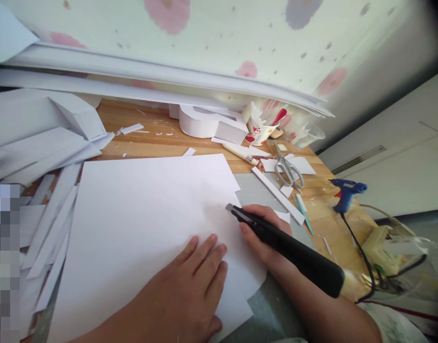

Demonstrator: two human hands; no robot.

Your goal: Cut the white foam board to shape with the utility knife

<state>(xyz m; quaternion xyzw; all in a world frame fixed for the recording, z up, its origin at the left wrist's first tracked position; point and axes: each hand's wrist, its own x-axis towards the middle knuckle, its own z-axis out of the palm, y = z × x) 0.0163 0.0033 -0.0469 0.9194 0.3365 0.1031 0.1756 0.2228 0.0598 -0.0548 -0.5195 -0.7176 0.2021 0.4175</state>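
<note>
A white sheet (147,209) lies near, at centre. The left hand (194,283) rests flat on it, fingers slightly spread; the right hand (259,244) grips a black cutter (297,248), its blade (229,207) over the sheet's right side, perhaps touching it.

The desk (133,114) is showing smooth, faintly glossy wood; the large sheet (140,205) is looking like smooth, matt paper, the cutter (301,255) like matt plastic with a metal blade (229,207); near the desk's far right corner scissors (284,165) are gleaming silvery, and by its right edge a glue gun (345,194) is showing smooth plastic
</note>
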